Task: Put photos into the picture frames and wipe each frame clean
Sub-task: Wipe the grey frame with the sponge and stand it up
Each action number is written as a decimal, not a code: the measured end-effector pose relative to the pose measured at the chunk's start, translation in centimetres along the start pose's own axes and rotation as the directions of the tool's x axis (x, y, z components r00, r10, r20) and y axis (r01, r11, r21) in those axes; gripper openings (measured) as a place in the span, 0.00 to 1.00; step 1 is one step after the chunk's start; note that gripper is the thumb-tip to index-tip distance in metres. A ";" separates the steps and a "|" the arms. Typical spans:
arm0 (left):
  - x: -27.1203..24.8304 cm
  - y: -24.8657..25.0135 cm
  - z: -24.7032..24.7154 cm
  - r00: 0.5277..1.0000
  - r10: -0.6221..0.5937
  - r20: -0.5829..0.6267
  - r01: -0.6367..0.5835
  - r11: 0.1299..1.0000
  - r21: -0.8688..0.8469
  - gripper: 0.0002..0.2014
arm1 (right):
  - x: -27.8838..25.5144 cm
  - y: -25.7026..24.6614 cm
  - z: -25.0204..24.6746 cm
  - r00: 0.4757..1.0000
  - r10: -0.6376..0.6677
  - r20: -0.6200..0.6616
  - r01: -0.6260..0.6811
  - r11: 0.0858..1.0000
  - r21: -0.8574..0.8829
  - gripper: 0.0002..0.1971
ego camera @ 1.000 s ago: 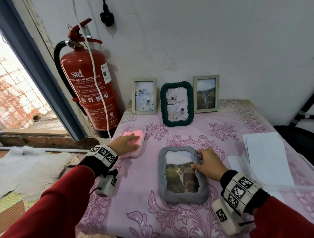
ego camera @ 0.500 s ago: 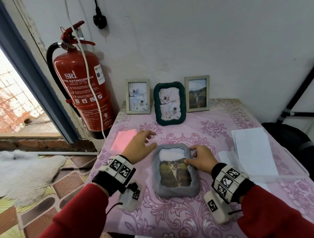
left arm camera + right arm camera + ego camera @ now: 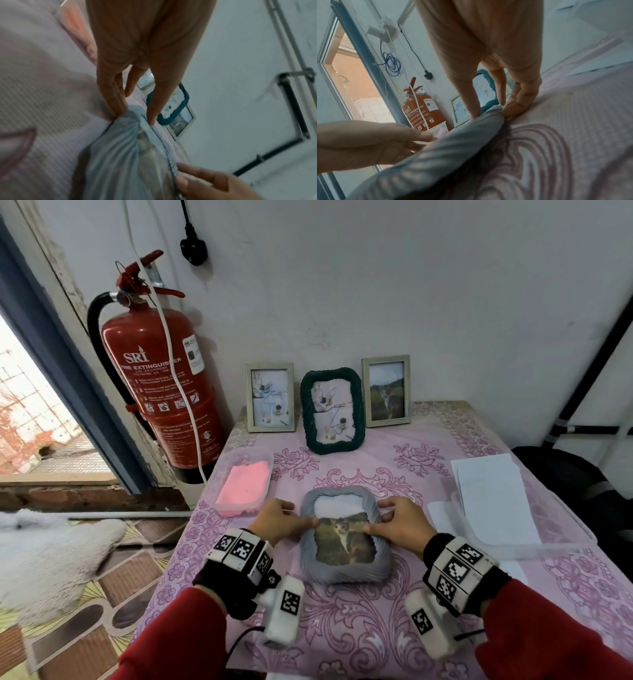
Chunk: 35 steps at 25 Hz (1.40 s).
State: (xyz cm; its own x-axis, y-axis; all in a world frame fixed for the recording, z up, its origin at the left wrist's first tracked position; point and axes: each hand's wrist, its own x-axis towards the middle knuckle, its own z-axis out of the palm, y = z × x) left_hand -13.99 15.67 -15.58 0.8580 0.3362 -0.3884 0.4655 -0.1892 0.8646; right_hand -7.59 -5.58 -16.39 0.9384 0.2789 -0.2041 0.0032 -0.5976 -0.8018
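My left hand [image 3: 278,520] and right hand [image 3: 399,522] pinch the side rims of the grey ribbed frame [image 3: 344,534] lying flat mid-table, cat photo [image 3: 343,540] half inserted. I judge it light and soft; I'd grip the rims.

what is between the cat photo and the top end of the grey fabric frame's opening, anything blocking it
Nothing visible blocks it. Above the cat photo the grey fabric frame shows only bare white backing. Left hand and right hand hold the side edges.
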 end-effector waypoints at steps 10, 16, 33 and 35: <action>-1.4 1.5 0.9 0.981 0.189 0.045 -0.166 0.935 -0.312 0.25 | -0.5 -0.8 -0.9 0.999 -0.024 0.039 0.002 0.870 0.494 0.18; -2.0 3.1 1.1 0.952 0.288 0.099 -0.245 0.916 -0.317 0.22 | -0.9 -2.2 -1.7 0.996 -0.080 -0.029 0.082 0.799 0.595 0.18; -2.6 4.6 1.3 0.891 0.445 0.091 -0.347 0.797 -0.494 0.22 | -1.5 -4.2 -4.6 0.986 -0.163 -0.046 0.149 0.704 0.695 0.12; -2.6 5.3 1.4 0.880 0.465 0.093 -0.363 0.787 -0.499 0.21 | -1.3 -4.7 -5.5 0.983 -0.178 -0.042 0.155 0.690 0.707 0.12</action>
State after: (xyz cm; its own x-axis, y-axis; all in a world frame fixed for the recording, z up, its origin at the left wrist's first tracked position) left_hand -13.45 12.51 -10.40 0.9920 0.1223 0.0309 -0.0540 0.1898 0.9803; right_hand -6.93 -7.31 -9.23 0.9364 0.3494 -0.0346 -0.0968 0.1621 -0.9820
